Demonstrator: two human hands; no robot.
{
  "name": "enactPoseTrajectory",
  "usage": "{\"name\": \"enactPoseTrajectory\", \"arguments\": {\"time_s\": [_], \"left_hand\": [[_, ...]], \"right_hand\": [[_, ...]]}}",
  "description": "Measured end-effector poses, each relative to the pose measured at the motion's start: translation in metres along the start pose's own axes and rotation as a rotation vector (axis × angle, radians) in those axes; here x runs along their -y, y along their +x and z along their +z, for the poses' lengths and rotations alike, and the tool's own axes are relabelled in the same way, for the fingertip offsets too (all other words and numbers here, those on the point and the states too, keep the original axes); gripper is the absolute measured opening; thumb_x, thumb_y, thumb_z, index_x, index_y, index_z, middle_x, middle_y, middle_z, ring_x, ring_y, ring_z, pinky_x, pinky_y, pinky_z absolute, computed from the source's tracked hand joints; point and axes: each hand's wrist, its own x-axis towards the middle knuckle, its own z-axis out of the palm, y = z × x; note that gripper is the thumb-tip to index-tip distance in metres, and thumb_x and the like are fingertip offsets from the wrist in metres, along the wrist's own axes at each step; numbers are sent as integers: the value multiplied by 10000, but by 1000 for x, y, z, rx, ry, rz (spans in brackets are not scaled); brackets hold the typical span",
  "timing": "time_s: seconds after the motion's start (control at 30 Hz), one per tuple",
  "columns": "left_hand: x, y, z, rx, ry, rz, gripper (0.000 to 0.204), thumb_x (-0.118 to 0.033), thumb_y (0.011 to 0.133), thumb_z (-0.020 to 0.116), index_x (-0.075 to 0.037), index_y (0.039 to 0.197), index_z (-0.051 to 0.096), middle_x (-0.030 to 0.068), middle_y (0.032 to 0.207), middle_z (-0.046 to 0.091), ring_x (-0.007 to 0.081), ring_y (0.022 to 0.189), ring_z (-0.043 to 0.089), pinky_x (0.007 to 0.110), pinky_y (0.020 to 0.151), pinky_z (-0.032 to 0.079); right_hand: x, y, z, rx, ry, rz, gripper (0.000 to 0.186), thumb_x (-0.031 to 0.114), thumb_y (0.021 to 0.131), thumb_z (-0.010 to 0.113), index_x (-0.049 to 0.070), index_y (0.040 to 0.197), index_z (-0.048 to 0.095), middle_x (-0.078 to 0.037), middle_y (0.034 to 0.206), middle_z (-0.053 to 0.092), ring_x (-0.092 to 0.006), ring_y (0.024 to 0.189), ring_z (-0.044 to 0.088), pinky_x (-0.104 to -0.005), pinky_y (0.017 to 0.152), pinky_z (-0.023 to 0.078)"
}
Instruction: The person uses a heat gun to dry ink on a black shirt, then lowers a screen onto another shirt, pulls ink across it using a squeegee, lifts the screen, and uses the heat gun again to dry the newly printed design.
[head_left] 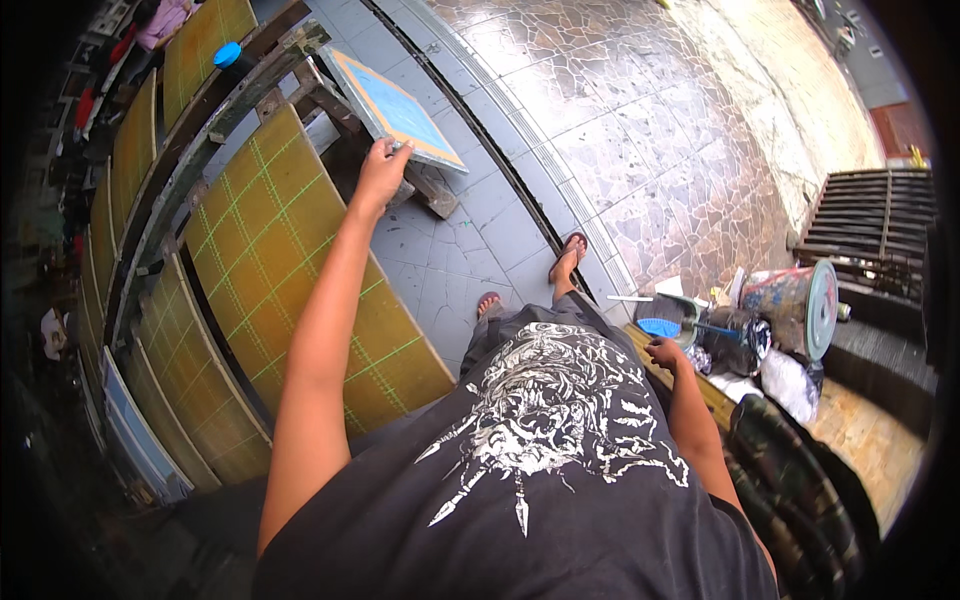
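My left hand [381, 172] grips the near corner of a screen-printing frame [437, 156]. The frame has a pale blue mesh with an orange band round it, and it leans against a wooden support at the upper middle. My right hand [664, 352] hangs at my right side with its fingers loosely curled, and nothing shows in it. In the picture it lies close to a blue broom head [660, 327] beside a dustpan.
Large yellow-brown boards [275, 230] with green lines line a long rack [160, 225] on my left. A blue-capped container [229, 56] sits on it. At right are a stained bin [775, 300], plastic bags [791, 380] and a camouflage cloth [785, 480]. A dark floor channel [500, 150] runs ahead.
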Motion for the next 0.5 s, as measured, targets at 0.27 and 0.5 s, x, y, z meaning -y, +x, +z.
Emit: {"name": "enactPoseTrajectory", "arguments": {"time_s": [0.27, 0.5], "left_hand": [[78, 139, 1, -317, 375, -349, 764, -424, 819, 631, 124, 1301, 405, 303, 1322, 456, 371, 1250, 452, 391, 1004, 384], [110, 202, 21, -436, 367, -527, 777, -428, 796, 649, 163, 1247, 424, 330, 1288, 470, 410, 1212, 476, 413, 985, 405]], "right_hand": [[98, 126, -213, -288, 38, -374, 391, 269, 860, 626, -39, 1099, 598, -228, 1047, 650, -333, 989, 636, -385, 847, 491], [223, 157, -320, -236, -39, -519, 352, 223, 880, 609, -21, 1132, 575, -208, 1085, 639, -316, 1000, 632, -377, 835, 500]]}}
